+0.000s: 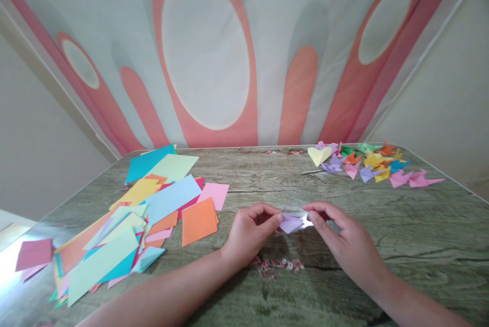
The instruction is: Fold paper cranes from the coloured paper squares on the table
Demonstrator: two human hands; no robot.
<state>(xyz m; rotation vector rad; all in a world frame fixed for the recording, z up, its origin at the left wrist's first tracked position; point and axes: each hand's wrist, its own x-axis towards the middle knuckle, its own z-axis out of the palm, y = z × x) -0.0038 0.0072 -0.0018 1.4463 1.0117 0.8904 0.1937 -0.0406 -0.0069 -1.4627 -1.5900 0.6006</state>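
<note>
A small folded piece of purple paper is raised just above the wood-grain tabletop. My left hand pinches its left end between thumb and index finger. Close to the paper's right tip, my right hand has thumb and index finger brought together. A bright glare lies between those fingertips and the paper, so I cannot tell whether they grip its point.
Loose coloured paper sheets overlap in a pile at the left, with an orange sheet nearest my left hand. Several small folded paper figures and a pale yellow heart-shaped fold sit at the back right. A patterned backdrop stands behind the table.
</note>
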